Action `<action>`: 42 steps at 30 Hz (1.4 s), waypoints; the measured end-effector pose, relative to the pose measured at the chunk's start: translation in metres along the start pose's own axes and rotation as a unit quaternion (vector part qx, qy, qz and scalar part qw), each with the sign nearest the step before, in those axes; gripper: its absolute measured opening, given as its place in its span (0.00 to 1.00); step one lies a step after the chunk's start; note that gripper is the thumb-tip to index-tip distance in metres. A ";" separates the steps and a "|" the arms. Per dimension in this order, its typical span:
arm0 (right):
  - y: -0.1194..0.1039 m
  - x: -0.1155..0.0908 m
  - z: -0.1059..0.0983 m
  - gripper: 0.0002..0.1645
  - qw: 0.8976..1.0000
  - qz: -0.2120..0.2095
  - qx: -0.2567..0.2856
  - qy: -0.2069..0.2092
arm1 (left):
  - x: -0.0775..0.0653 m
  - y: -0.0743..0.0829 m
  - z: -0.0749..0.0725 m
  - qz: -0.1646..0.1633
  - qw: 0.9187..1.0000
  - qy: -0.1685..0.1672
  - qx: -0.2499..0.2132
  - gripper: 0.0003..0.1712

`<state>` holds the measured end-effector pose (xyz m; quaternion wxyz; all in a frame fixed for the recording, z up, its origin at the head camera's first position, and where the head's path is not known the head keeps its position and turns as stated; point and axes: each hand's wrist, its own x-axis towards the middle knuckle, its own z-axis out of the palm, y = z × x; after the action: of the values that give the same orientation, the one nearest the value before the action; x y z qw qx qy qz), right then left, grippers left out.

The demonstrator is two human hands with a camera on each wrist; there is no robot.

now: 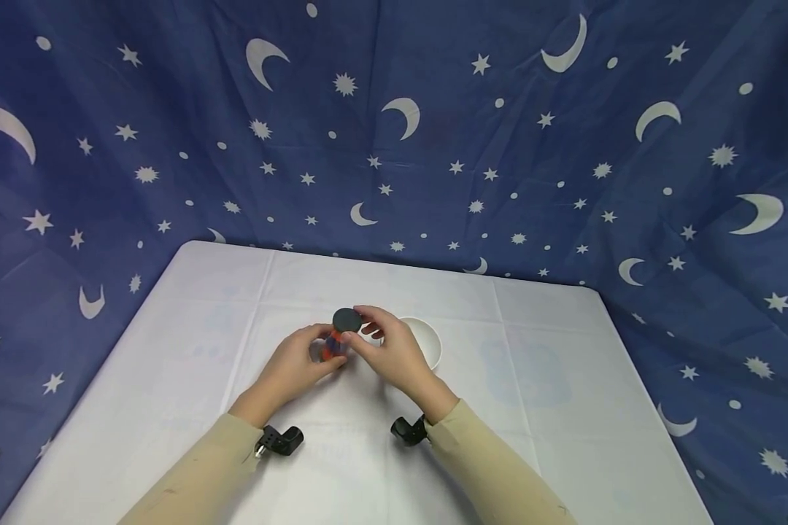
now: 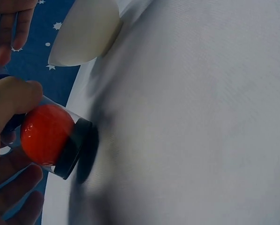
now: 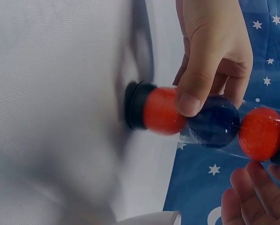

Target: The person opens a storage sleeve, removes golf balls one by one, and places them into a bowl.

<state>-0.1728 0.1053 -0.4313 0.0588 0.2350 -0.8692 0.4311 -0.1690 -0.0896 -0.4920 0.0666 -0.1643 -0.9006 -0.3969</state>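
Note:
A clear tube (image 3: 187,137) with dark caps stands tilted low over the table. Inside it a blue ball (image 3: 215,124) sits between two orange balls, the upper orange ball (image 3: 261,133) and the lower orange ball (image 2: 47,133). My left hand (image 1: 295,364) grips the tube around its side, thumb across the front. With thumb and fingers, my right hand (image 1: 397,354) pinches the dark top cap (image 1: 347,320). The bottom cap (image 3: 136,105) is close over the white cloth.
A white bowl (image 1: 431,341) stands on the white-covered table (image 1: 565,452), just beyond my right hand and partly hidden by it. A blue curtain (image 1: 433,146) with moons and stars hangs behind the table. Black wrist cameras are strapped near both sleeves.

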 end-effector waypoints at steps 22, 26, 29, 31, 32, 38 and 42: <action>-0.001 -0.010 -0.005 0.28 1.000 -0.026 -0.001 0.005 | -0.011 0.015 -0.017 0.051 0.995 0.000 0.082 0.34; -0.002 -0.010 -0.003 0.27 0.999 -0.041 0.012 0.024 | -0.011 0.017 -0.016 0.070 0.991 0.032 0.108 0.39; -0.002 -0.012 -0.003 0.27 0.999 -0.040 0.023 0.022 | -0.010 0.018 -0.018 0.071 0.989 0.047 0.118 0.37; -0.002 -0.013 -0.005 0.27 0.999 -0.034 0.019 0.012 | -0.010 0.019 -0.021 0.073 0.988 0.048 0.127 0.36; -0.001 -0.013 -0.006 0.28 0.999 -0.031 0.016 0.005 | -0.011 0.020 -0.022 0.074 0.987 0.047 0.133 0.35; 0.004 -0.016 -0.014 0.28 0.999 -0.040 -0.008 -0.033 | -0.012 0.025 -0.030 0.092 0.976 0.035 0.194 0.35; 0.006 -0.017 -0.016 0.27 0.997 -0.050 -0.022 -0.048 | -0.012 0.027 -0.035 0.103 0.969 0.029 0.223 0.34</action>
<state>-0.1618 0.1266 -0.4310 0.0440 0.2971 -0.8674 0.3967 -0.1486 -0.1013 -0.4529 0.1685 -0.2255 -0.9421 -0.1822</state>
